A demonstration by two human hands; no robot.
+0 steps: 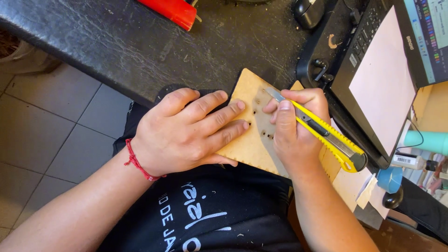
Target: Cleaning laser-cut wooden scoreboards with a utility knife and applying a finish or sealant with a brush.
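Observation:
My left hand (189, 130) lies flat with spread fingers on the left part of a thin light-brown wooden board (254, 140) with notched edges and several small slots, pressing it down at the desk edge. My right hand (294, 128) grips a yellow utility knife (322, 133). Its blade tip rests on the board's upper middle, near the slots. A red string bracelet circles my left wrist.
The black worn desk (140, 42) runs across the top. A laptop (387, 79) with a white sheet on its keyboard sits at the right, a black mouse (308, 11) behind it, a red object (175, 11) at the top. Small bottles and a blue tape roll (391, 179) crowd the right edge. Tiled floor lies at the left.

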